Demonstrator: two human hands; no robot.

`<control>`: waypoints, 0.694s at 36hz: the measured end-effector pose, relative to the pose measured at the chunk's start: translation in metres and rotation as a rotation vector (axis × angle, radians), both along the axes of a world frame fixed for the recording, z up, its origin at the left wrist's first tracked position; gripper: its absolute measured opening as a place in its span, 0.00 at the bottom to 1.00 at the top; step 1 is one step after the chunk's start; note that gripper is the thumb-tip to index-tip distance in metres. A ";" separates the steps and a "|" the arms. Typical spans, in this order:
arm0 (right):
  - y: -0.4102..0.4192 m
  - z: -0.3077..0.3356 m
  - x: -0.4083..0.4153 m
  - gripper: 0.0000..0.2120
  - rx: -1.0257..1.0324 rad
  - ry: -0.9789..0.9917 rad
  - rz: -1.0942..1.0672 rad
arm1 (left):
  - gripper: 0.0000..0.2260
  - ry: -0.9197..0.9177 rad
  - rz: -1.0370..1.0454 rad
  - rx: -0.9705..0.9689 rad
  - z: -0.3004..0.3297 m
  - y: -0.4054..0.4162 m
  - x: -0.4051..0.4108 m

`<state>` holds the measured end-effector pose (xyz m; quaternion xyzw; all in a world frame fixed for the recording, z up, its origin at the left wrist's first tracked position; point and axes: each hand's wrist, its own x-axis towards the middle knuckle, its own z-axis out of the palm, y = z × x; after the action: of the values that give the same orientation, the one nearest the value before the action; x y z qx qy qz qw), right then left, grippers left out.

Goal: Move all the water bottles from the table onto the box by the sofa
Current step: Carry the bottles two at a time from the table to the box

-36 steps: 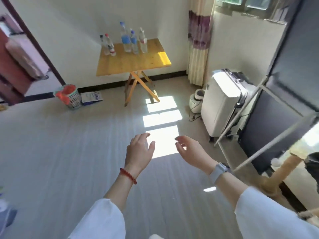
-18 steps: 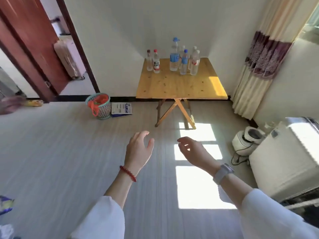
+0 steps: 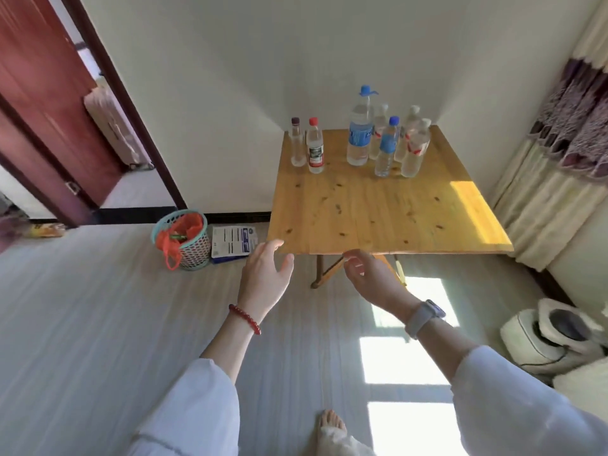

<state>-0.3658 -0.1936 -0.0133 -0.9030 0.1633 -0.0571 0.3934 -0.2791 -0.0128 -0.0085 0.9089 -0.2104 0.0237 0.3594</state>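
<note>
Several clear water bottles stand at the far edge of a wooden folding table against the wall. A tall one with a blue cap and blue label is in the middle. A red-capped bottle and a dark-capped one stand to its left. A small blue-capped bottle and white-capped ones cluster to its right. My left hand and right hand hover empty in front of the table's near edge, fingers relaxed. The box and sofa are out of view.
A teal basket with an orange bag and a printed packet lie on the floor left of the table. An open red door is at left, curtains at right, a white appliance on the floor at right. My bare foot shows below.
The view has swung left and closed in on the table, which now looms much larger. Both hands stay raised and empty in front of me.
</note>
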 end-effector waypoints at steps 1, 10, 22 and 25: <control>-0.008 0.002 0.024 0.14 0.005 -0.005 -0.016 | 0.16 -0.007 -0.005 0.009 0.004 -0.008 0.023; -0.060 -0.014 0.201 0.15 0.037 -0.002 -0.057 | 0.16 0.038 -0.003 -0.004 -0.005 -0.060 0.186; -0.134 -0.070 0.433 0.24 0.095 0.058 -0.338 | 0.20 0.176 -0.088 0.018 -0.073 -0.141 0.446; -0.155 -0.082 0.482 0.27 0.109 0.111 -0.414 | 0.22 0.212 -0.102 0.033 -0.089 -0.168 0.499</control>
<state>0.1162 -0.3482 -0.0955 -0.8295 0.3693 -0.0778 0.4117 0.2199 -0.1806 -0.0973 0.9002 -0.2176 -0.0945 0.3651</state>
